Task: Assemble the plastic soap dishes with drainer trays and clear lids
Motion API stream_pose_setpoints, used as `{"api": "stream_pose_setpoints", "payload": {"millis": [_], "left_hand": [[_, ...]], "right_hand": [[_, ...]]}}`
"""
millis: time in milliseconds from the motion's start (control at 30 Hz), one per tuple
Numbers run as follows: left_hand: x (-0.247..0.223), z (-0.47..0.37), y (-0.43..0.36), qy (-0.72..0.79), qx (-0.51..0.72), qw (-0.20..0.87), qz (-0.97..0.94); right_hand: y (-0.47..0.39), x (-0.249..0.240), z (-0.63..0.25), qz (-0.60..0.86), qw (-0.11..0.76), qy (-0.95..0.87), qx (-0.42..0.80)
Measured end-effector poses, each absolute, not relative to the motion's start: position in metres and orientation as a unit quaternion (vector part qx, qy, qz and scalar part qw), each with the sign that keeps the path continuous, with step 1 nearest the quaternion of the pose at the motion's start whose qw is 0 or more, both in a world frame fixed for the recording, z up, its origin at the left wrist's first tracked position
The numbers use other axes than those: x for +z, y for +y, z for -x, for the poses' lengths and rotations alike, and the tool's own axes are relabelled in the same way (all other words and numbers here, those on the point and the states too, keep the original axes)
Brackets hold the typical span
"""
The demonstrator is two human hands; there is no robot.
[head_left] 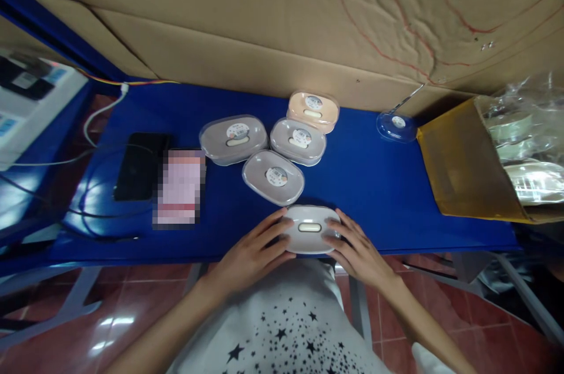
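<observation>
A grey lidded food container point(310, 243) lies flat at the table's front edge, a pale oval clip on its top and no sticker. My left hand point(259, 245) grips its left end, fingers reaching onto the lid. On the opposite end, my right hand point(356, 245) holds it the same way. Just behind is a grey piece with a clear cover and round sticker point(259, 177), with no oval clip showing. Farther back sit two grey containers with stickers point(211, 142) point(282, 130) and a peach container point(297, 105).
An open brown box point(458, 168) with plastic-wrapped pieces stands on the right. Near it lies a clear lid with a sticker point(394, 130). A black device point(138, 171), a blurred-out pink item point(178, 189) and cables occupy the left. Cardboard point(247, 22) walls off the back.
</observation>
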State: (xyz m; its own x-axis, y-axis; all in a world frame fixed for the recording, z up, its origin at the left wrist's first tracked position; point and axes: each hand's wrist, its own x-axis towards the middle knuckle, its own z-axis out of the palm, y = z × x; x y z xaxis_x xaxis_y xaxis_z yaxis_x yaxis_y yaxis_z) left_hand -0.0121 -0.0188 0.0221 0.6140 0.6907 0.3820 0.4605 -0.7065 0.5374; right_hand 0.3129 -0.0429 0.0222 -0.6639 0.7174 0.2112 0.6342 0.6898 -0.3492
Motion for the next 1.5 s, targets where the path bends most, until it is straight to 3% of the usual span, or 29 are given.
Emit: {"api": "stream_pose_setpoints", "payload": {"millis": [133, 267, 400, 800, 967, 1133, 1300, 1500], "left_hand": [[0.021, 0.011, -0.017, 0.337, 0.258, 0.185, -0.886], [0.021, 0.009, -0.015, 0.329, 0.272, 0.179, -0.886], [0.021, 0.01, -0.017, 0.329, 0.281, 0.171, -0.885], [0.021, -0.004, -0.012, 0.323, 0.264, 0.143, -0.898], [0.021, -0.022, -0.011, 0.332, 0.281, 0.155, -0.887], [0.019, -0.03, -0.012, 0.338, 0.288, 0.169, -0.88], [0.019, -0.03, -0.016, 0.349, 0.255, 0.187, -0.882], [0.023, -0.026, -0.015, 0.343, 0.265, 0.166, -0.886]], "right_hand": [[0.007, 0.035, -0.347, 0.416, 0.191, -0.883, 0.105], [0.109, 0.04, -0.407, 0.6, 0.2, -0.775, -0.014], [0.156, 0.031, -0.434, 0.627, 0.192, -0.754, -0.033], [0.002, 0.044, -0.396, 0.597, 0.13, -0.78, 0.138], [-0.029, 0.059, -0.377, 0.57, 0.223, -0.777, 0.15], [-0.035, 0.06, -0.332, 0.437, 0.177, -0.871, 0.137], [-0.034, 0.045, -0.315, 0.409, 0.169, -0.892, 0.09], [-0.05, 0.029, -0.324, 0.39, 0.222, -0.889, 0.096]]}}
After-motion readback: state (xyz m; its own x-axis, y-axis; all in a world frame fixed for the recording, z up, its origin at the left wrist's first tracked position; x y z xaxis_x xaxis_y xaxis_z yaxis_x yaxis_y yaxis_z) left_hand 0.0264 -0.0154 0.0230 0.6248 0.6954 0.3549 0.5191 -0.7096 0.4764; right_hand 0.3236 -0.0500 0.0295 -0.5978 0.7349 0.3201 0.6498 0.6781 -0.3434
